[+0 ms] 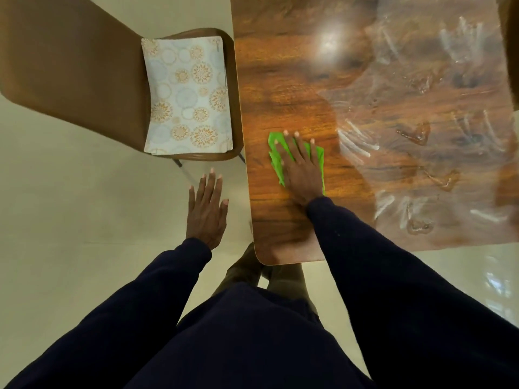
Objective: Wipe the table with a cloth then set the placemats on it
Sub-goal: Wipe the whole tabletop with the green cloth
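The right hand (302, 167) pressed flat on the cloth (276, 161), with the counter's (280, 80) smears (356, 144) toward the right of the frame.

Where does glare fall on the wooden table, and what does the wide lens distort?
Head view: a round white glare spot sits on the glossy brown wooden table, far beyond the crumpled green cloth; head view: the table's edges and the brown chair look curved.

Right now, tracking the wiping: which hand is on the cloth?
The right hand, pressed flat on the green cloth; the left hand hovers empty beside the table.
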Available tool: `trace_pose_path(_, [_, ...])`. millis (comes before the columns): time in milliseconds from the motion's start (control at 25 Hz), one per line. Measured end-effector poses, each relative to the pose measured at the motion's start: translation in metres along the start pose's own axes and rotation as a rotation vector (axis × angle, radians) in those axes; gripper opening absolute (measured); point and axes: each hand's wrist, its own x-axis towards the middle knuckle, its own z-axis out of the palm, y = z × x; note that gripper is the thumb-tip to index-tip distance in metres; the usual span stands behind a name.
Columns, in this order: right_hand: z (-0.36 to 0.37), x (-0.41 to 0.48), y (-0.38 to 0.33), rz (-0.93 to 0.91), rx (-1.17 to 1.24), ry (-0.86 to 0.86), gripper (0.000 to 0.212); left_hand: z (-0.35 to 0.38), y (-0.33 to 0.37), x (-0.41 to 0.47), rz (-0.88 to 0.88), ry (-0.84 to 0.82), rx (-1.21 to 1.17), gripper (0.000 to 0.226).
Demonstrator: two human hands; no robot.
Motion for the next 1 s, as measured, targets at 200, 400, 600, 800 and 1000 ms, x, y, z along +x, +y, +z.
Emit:
trace_pose_path(200, [0.021,-0.016,-0.053,-0.075,0.005,0.025,0.060,0.010,0.010,-0.012,0.023,-0.012,0.018,0.059])
trace_pose_path(400, [0.037,-0.159,-0.074,-0.178,0.137,-0.023,0.070,0.012,0.028,-0.002,0.067,-0.002,-0.033,0.059])
trace_pose_path(600, [0.009,-0.212,0.005,-0.032,0.076,-0.054,0.068,0.018,0.055,0.015,0.155,-0.042,-0.074,0.058])
trace_pose_path(800, [-0.011,-0.133,0.049,0.319,0.061,0.034,0.067,0.024,0.073,0.028,0.261,-0.037,-0.060,0.059])
trace_pose_path(1000, [0.000,-0.087,0.023,0.243,0.060,0.012,0.061,0.026,0.090,0.044,0.322,-0.020,-0.035,0.058])
